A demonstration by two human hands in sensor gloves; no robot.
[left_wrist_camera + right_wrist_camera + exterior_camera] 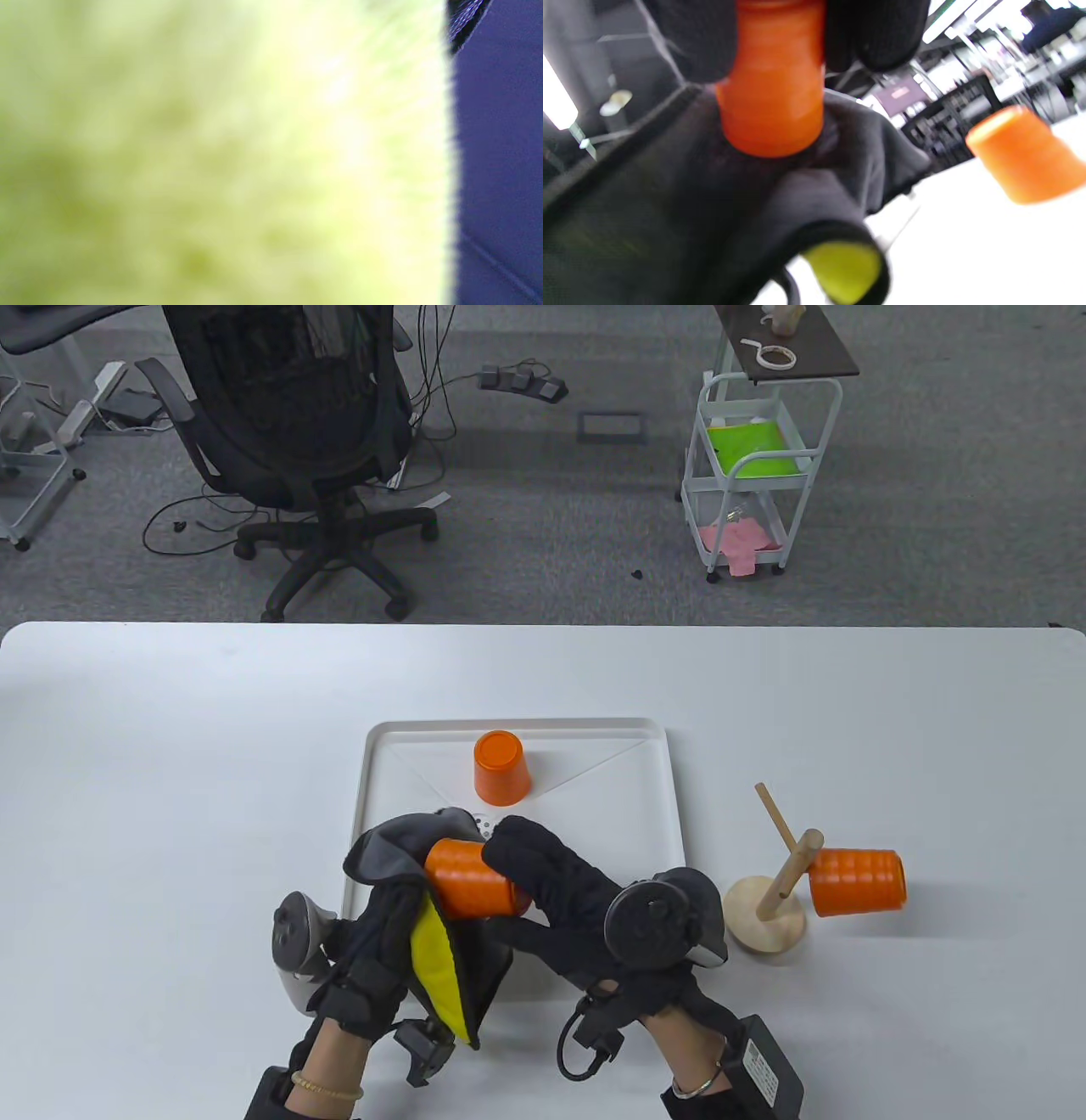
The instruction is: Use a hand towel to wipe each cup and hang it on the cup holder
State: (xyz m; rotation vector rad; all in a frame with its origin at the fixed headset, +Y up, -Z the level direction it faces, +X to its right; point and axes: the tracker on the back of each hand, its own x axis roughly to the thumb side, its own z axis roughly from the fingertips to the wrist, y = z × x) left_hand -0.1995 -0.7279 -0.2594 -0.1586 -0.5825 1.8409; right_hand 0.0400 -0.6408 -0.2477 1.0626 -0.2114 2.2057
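Note:
My right hand (543, 882) grips a ribbed orange cup (471, 882) lying sideways over the tray's front edge; in the right wrist view the cup (774, 84) hangs between my gloved fingers (878, 34). My left hand (382, 916) holds the hand towel (441, 967), grey outside and yellow inside, wrapped against the cup's end. The towel (212, 152) fills the left wrist view as a yellow blur. A second orange cup (501, 768) stands upside down on the white tray (653, 814). A third cup (857, 882) hangs on the wooden cup holder (768, 920).
The cup holder stands right of the tray with one bare peg (776, 814) pointing up to the left. Beyond the table's far edge are an office chair (288, 449) and a white cart (755, 475).

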